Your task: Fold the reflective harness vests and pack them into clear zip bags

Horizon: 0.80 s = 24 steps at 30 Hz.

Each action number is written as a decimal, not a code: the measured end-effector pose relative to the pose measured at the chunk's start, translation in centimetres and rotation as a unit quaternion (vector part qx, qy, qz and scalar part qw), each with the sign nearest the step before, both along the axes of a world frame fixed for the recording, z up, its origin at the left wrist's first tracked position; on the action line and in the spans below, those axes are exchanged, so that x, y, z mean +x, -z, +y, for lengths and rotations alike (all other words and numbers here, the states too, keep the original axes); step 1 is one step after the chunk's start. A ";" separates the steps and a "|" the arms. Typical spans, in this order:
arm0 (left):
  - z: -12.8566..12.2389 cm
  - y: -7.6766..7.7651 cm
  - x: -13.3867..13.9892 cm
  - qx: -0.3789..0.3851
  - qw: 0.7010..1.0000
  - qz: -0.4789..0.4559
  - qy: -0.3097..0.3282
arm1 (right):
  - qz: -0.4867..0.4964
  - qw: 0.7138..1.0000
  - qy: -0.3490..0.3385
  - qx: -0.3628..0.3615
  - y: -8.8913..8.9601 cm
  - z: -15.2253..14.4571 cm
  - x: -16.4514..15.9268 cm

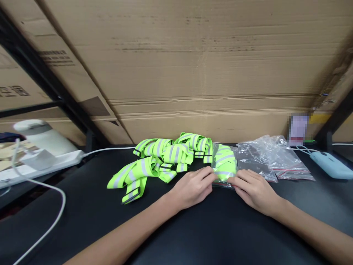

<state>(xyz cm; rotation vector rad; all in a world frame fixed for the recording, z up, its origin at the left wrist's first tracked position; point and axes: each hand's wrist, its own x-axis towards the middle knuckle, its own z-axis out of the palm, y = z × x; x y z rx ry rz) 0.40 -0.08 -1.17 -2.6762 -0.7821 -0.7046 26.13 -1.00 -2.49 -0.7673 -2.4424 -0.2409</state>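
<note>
A clear zip bag (pixel 233 151) lies on the black table with a folded neon-green reflective strap (pixel 224 162) inside it. My left hand (pixel 196 187) is closed on the bag's near left corner, fingertips pinched at the edge. On the near right corner, my right hand (pixel 254 191) pinches the same edge, where a bit of red seal line shows. Left of the bag lie several loose reflective straps (pixel 176 152) in neon green with silver stripes and black buckles. Beyond my right hand, several flat clear zip bags (pixel 289 158) overlap in a pile.
A light blue power bank (pixel 331 165) with a cord sits at the right. On the left are a white power strip (pixel 49 163), a pale bottle (pixel 46 138) and a hanging white cable (pixel 62 209). Cardboard (pixel 204 73) walls the back; black metal posts (pixel 46 77) frame it.
</note>
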 end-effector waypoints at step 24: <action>-0.1 -1.4 -0.7 -0.122 0.987 0.102 0.033 | -0.074 0.997 -0.019 0.023 0.0 0.0 0.6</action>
